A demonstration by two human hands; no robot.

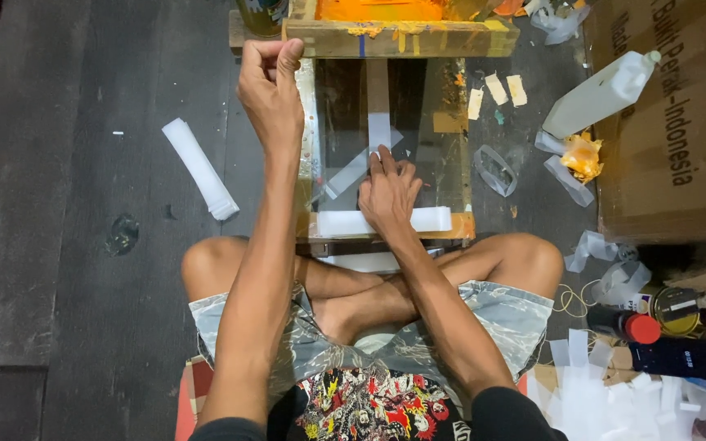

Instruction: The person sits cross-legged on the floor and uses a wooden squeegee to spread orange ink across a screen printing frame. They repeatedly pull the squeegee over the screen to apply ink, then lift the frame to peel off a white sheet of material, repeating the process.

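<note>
- The white tape strip point(378, 131) lies on the glass pane point(418, 106) inside the wooden frame point(459, 224) on the floor before my crossed legs; I judge it light, limp and sticky, best taken by its free end.
- My right hand point(387, 193) presses flat on the strip, fingers spread.
- My left hand point(271, 90) is raised, pinched closed; on what, I cannot tell.
- A white roll point(200, 168) lies left; a white bottle point(602, 94) right.

The glass plate point(345, 122) looked glossy and smooth inside a rough, paint-stained wooden frame point(402, 37); white tape strips point(379, 131) seemed matt; the right cardboard box point(672, 122) dull.
</note>
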